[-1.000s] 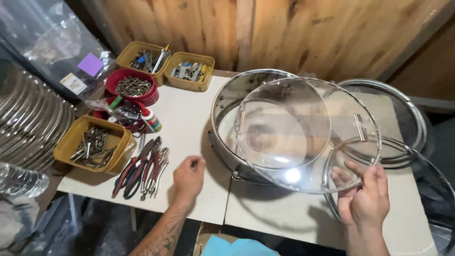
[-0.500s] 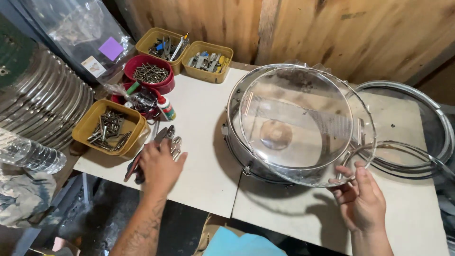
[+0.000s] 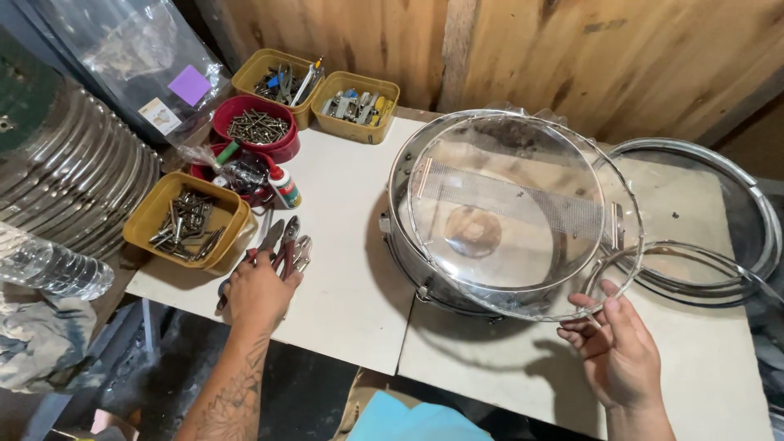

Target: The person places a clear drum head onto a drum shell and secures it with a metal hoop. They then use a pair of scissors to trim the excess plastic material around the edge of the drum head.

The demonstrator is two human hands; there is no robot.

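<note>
My right hand [image 3: 618, 353] pinches the near rim of a clear round drum head [image 3: 506, 204]. The head lies tilted over the top of a chrome drum shell [image 3: 398, 237] in the middle of the white table [image 3: 343, 286]. My left hand [image 3: 260, 292] is down on a small pile of pliers [image 3: 290, 243] with red and dark handles near the table's front left. Its fingers are curled over the handles, and only the jaws stick out beyond them.
A yellow tray of screws and bolts [image 3: 186, 220] lies beside the pliers. Red bowls [image 3: 255, 126], a small glue bottle [image 3: 286, 188] and two more yellow trays [image 3: 357, 94] stand behind. Metal hoops [image 3: 739, 212] lie at the right, a plastic bottle [image 3: 49, 269] at the left.
The clear head has come down from being held up to lying over the shell. My left hand has moved from the bare table onto the pliers.
</note>
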